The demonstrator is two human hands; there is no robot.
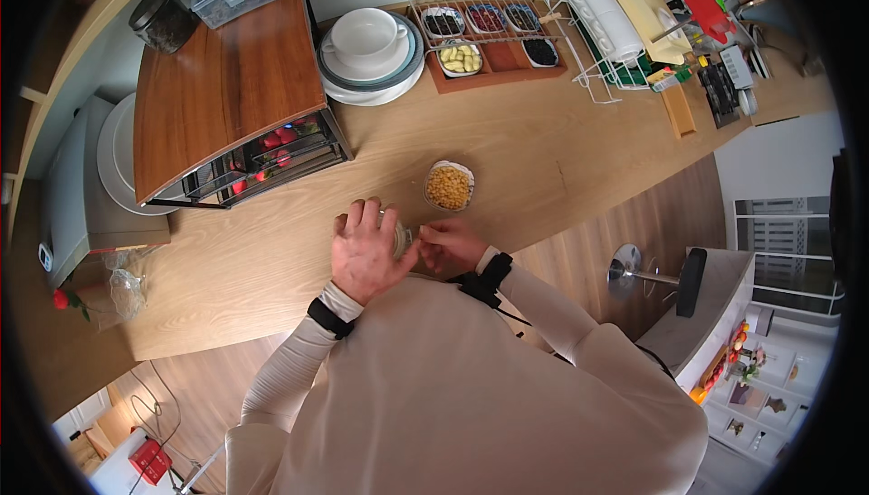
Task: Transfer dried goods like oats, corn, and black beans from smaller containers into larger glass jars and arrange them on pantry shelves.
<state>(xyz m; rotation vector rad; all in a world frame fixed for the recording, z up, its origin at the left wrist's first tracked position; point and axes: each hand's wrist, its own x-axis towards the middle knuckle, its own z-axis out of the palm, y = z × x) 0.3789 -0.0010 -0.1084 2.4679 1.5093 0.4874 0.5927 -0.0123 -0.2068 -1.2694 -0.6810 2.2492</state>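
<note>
At the front of the wooden counter, my left hand (370, 247) lies over a clear glass jar (401, 237), its fingers spread on and around it. Close on the jar's right side is my right hand (449, 244), thumb and forefinger pinched together at what looks like a metal clasp. Most of the jar is hidden under my left hand, so its contents cannot be made out. Just beyond my right hand, a small white dish (449, 185) full of yellow corn kernels stands on the counter.
Behind stand a wooden divided tray (502, 57) with small dishes of beans and a wire rack (485, 13) over it. Stacked plates and a white two-handled bowl (364, 37) are left of them. A wood-topped rack (237, 81) holds red fruit. Cups stand at the right.
</note>
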